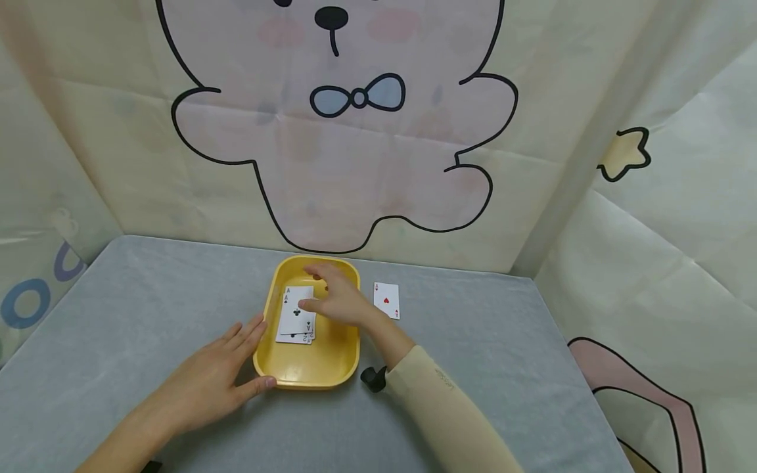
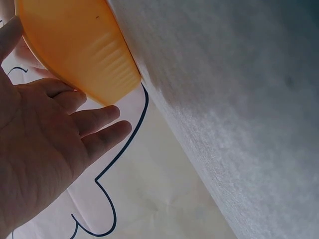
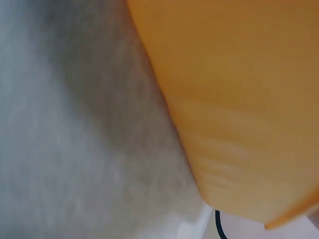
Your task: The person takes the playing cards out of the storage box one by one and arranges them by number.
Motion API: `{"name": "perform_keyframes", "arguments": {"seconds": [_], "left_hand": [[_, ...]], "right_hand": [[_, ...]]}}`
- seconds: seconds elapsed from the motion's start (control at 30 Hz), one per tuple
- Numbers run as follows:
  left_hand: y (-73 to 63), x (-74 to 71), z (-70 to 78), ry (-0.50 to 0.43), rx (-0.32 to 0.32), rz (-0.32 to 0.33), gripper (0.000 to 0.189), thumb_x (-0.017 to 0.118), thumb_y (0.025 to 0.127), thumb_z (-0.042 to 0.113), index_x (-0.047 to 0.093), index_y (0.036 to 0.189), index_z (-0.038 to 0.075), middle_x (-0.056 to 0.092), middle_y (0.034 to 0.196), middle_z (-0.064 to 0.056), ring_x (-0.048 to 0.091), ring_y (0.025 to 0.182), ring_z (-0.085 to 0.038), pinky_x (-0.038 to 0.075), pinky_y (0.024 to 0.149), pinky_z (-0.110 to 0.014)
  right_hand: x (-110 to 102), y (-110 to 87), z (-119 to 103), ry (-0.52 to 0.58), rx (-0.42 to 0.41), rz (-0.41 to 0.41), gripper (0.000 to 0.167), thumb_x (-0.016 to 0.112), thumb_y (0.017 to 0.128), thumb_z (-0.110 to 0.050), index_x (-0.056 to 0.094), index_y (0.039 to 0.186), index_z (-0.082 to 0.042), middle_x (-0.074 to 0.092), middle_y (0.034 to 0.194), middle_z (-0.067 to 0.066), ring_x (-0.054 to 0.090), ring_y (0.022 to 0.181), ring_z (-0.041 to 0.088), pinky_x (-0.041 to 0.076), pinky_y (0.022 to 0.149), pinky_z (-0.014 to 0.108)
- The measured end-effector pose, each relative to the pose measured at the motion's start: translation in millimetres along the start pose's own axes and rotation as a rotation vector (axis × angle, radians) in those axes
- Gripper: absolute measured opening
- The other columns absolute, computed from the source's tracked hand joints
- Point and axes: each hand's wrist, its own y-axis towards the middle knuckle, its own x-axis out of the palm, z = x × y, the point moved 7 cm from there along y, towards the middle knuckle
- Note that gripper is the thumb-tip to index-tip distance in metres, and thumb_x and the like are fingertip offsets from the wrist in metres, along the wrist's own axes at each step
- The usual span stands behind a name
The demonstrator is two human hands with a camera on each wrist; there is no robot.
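A yellow tray [image 1: 328, 368] sits on the table, with a small pile of playing cards inside. An ace of clubs [image 1: 294, 323] lies on top, and edges of other cards [image 1: 294, 339] show beneath it. My right hand [image 1: 340, 299] reaches over the tray's right rim. Its thumb is over the ace and its fingers are spread apart, with nothing seen between them. My left hand [image 1: 221, 374] touches the tray's left side with straight fingers, its thumb at the near left corner. In the left wrist view those fingers [image 2: 99, 144] lie beside the tray wall [image 2: 94, 55].
An ace of hearts [image 1: 387, 295] lies face up on the grey tablecloth [image 1: 473, 341], to the right of the tray. Behind the table's far edge hangs a curtain [image 1: 367, 171] with a cartoon animal on it.
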Motion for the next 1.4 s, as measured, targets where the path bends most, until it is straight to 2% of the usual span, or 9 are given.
{"name": "perform_keyframes", "arguments": {"seconds": [0.27,0.47,0.7,0.97,1.13,1.4], "left_hand": [[-0.7,-0.5,-0.4,-0.005,-0.011,-0.001,0.095,0.062,0.094,0.071,0.042,0.16,0.005,0.038,0.166,-0.012,0.046,0.141,-0.051,0.045,0.105,-0.068],[-0.5,-1.1,0.4,-0.008,-0.004,0.005,0.094,0.062,0.095,0.07,0.041,0.161,0.005,0.038,0.167,-0.011,0.047,0.14,-0.051,0.045,0.105,-0.067],[0.5,-0.4,0.7,-0.012,-0.005,-0.008,0.096,0.059,0.095,0.072,0.04,0.162,0.006,0.037,0.168,-0.01,0.047,0.141,-0.05,0.045,0.104,-0.067],[-1.2,-0.5,-1.5,-0.02,-0.032,-0.024,0.097,0.06,0.094,0.073,0.04,0.162,0.007,0.036,0.168,-0.009,0.045,0.142,-0.052,0.046,0.103,-0.069],[-2.0,-1.4,-0.8,-0.014,-0.024,-0.005,0.095,0.061,0.094,0.072,0.041,0.161,0.007,0.037,0.167,-0.009,0.046,0.141,-0.051,0.046,0.104,-0.068],[-1.8,0.4,-1.1,-0.004,-0.014,0.0,0.095,0.061,0.094,0.072,0.041,0.161,0.007,0.037,0.168,-0.009,0.046,0.141,-0.05,0.046,0.104,-0.067]], "right_hand": [[17.5,13.3,4.5,-0.092,0.051,-0.035,0.071,0.079,0.092,-0.032,0.051,0.156,-0.015,0.043,0.163,0.003,0.03,0.154,0.022,0.025,0.127,0.042],[25.7,17.4,9.7,-0.132,0.081,-0.064,0.073,0.081,0.09,-0.035,0.052,0.155,-0.017,0.046,0.161,0.003,0.036,0.149,0.022,0.03,0.124,0.042],[36.2,18.7,14.1,-0.27,0.085,-0.126,0.078,0.082,0.088,-0.042,0.052,0.156,-0.02,0.046,0.16,0.002,0.038,0.147,0.021,0.029,0.124,0.041],[44.8,18.6,10.8,-0.368,0.038,-0.178,0.084,0.086,0.082,-0.042,0.053,0.155,-0.017,0.049,0.155,0.003,0.041,0.136,0.02,0.036,0.113,0.037],[46.7,19.1,10.9,-0.43,0.029,-0.19,0.088,0.088,0.081,-0.043,0.051,0.157,-0.017,0.05,0.153,0.003,0.041,0.136,0.02,0.036,0.113,0.037],[46.4,18.3,11.6,-0.448,0.04,-0.19,0.092,0.09,0.081,-0.041,0.048,0.159,-0.019,0.05,0.152,0.005,0.042,0.135,0.021,0.037,0.113,0.037]]}}
